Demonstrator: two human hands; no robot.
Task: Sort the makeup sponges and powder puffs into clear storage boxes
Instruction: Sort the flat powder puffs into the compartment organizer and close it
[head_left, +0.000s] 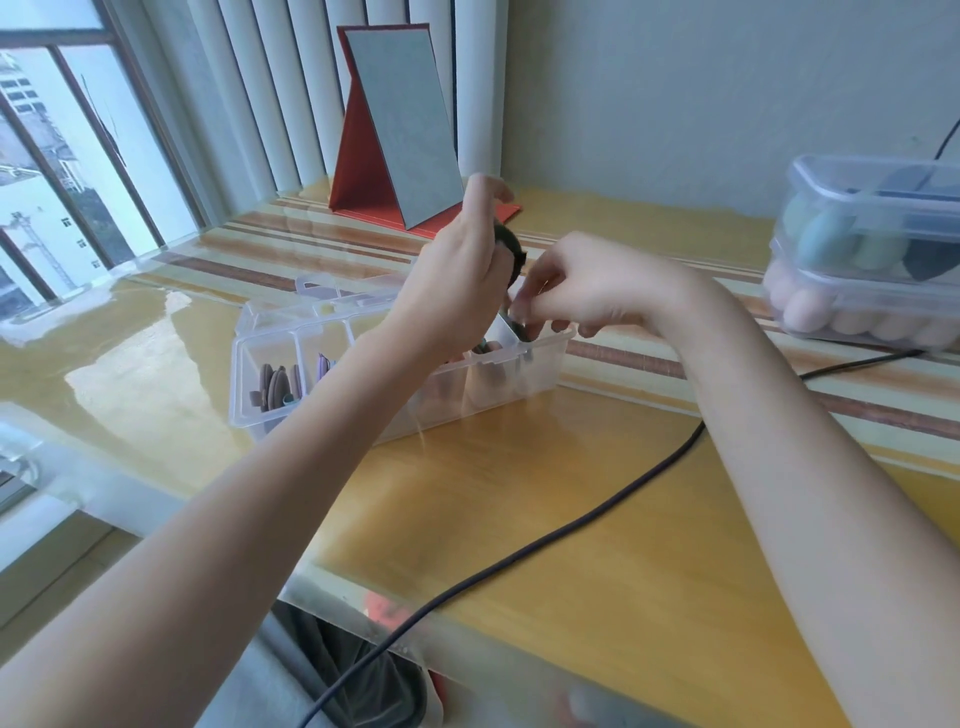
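Dark puff in left hand, divided box

Your shot was bright, all daylight pouring in from the window on the left. It threw a big white glare patch across the glossy desk near the clear box. Your fingers were smeared with motion blur, and the wide lens bent the edges, so the bottom corners went soft.
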